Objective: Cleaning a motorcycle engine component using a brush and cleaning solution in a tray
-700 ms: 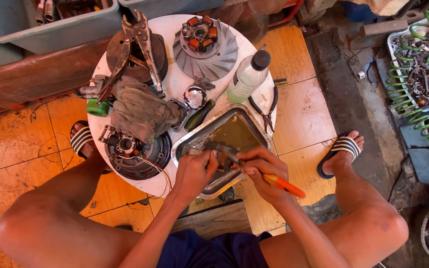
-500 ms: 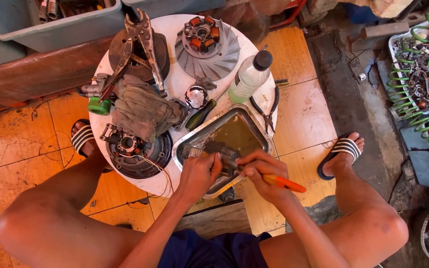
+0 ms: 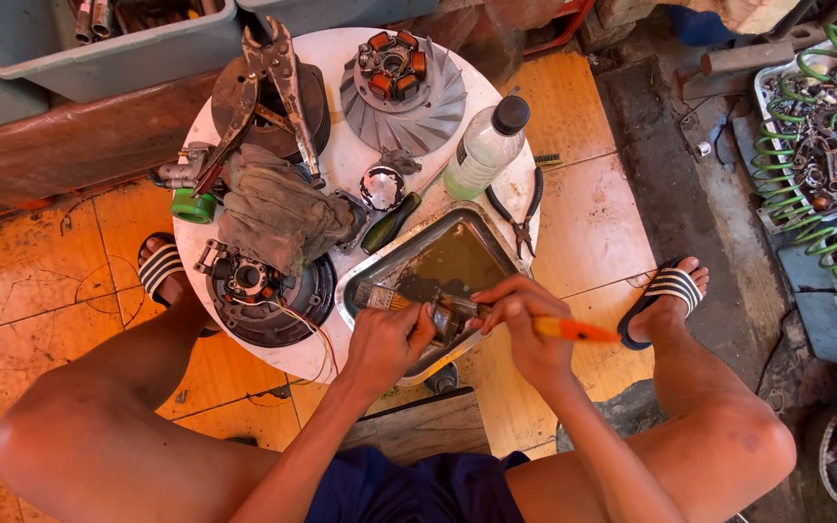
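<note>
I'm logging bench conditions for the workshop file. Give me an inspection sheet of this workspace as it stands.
Surface: small round white table, crowded and stained.
Job's things: metal tray of murky liquid; small metal part held over it in the left hand; orange-handled brush in the right hand, bristles toward the tray's left side.
Clutter: locking pliers, finned rotor, plastic bottle, rag, needle-nose pliers.
Grippers: fingers of both hands closed on their items.
Cables: thin wires from the stator unit.
Surroundings: orange floor tiles, grey bins, parts tray with green coiled hose.
</note>
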